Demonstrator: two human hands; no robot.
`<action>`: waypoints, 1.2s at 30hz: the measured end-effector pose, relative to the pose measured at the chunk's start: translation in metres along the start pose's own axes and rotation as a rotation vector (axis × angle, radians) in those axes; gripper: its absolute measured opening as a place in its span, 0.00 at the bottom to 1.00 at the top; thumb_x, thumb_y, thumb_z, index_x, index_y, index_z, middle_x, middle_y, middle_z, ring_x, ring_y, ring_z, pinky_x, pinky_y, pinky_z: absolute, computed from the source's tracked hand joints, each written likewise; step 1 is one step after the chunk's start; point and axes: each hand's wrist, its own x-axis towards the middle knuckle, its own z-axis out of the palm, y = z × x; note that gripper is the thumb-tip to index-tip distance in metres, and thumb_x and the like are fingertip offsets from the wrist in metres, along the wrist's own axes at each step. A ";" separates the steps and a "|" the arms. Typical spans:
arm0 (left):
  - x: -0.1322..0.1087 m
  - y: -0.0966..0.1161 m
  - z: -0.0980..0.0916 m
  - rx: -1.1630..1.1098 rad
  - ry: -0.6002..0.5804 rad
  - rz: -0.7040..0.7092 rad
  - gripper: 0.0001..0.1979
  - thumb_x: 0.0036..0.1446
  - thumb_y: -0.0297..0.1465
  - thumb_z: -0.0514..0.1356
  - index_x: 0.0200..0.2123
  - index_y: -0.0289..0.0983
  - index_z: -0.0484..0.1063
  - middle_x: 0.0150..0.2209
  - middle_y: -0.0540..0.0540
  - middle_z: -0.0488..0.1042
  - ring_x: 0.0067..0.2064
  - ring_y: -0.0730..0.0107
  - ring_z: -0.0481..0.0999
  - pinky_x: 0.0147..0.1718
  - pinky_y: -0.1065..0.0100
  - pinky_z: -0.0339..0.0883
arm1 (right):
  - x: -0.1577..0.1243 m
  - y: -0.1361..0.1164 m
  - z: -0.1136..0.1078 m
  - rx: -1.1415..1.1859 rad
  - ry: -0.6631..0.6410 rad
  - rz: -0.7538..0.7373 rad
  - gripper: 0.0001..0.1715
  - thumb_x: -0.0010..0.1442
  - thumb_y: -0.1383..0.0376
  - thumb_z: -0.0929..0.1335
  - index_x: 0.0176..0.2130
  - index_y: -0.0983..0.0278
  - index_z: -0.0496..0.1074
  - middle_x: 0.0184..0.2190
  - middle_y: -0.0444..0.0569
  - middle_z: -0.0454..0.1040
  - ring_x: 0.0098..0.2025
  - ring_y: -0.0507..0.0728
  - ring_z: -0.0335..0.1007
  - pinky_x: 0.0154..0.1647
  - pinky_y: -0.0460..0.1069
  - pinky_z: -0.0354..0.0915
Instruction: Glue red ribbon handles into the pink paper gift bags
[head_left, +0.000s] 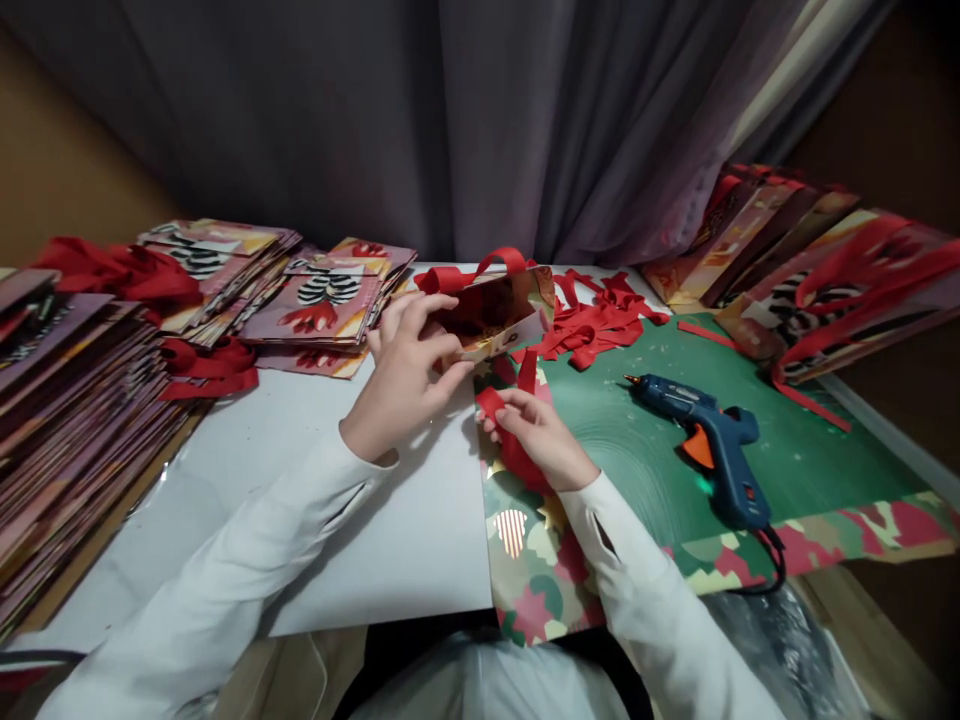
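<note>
A paper gift bag (pixel 517 312) lies tilted at the middle of the table, its mouth facing me and a red ribbon handle (pixel 504 258) looping over its top. My left hand (pixel 409 370) is at the bag's left side, with fingers curled round its edge; the exact contact is partly hidden. Between the thumb and fingers of my right hand (pixel 536 430) is a red ribbon strip (pixel 491 402), just below the bag. More red ribbon (pixel 525 465) hangs or lies beneath that hand. Behind the bag, to the right, rests a pile of cut red ribbons (pixel 600 325).
A blue glue gun (pixel 709 430) with an orange trigger lies on the green board (pixel 622 470), its cord over the front edge. Stacks of flat printed bags (pixel 90 410) fill the left, with ribbon bundles (pixel 210 368) beside them. Ribboned bags (pixel 840 290) stand at right.
</note>
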 end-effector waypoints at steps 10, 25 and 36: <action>0.020 -0.002 -0.015 -0.046 -0.030 -0.040 0.10 0.60 0.34 0.58 0.26 0.38 0.70 0.60 0.45 0.64 0.63 0.50 0.59 0.60 0.45 0.51 | 0.020 -0.030 0.010 0.042 -0.028 -0.019 0.20 0.48 0.52 0.74 0.35 0.62 0.70 0.24 0.40 0.74 0.24 0.49 0.68 0.27 0.45 0.63; 0.019 -0.003 -0.020 -0.080 -0.055 -0.054 0.10 0.60 0.35 0.58 0.27 0.38 0.71 0.60 0.45 0.64 0.64 0.51 0.59 0.62 0.46 0.50 | 0.024 -0.028 0.018 -0.015 0.102 -0.063 0.20 0.51 0.49 0.73 0.32 0.61 0.69 0.23 0.39 0.68 0.23 0.48 0.60 0.21 0.44 0.51; 0.018 0.003 -0.022 -0.112 -0.060 -0.045 0.10 0.60 0.34 0.59 0.27 0.38 0.70 0.61 0.45 0.64 0.64 0.51 0.59 0.62 0.46 0.51 | 0.026 -0.032 0.018 0.035 0.090 -0.085 0.20 0.50 0.49 0.73 0.32 0.62 0.70 0.23 0.39 0.69 0.22 0.48 0.60 0.21 0.44 0.53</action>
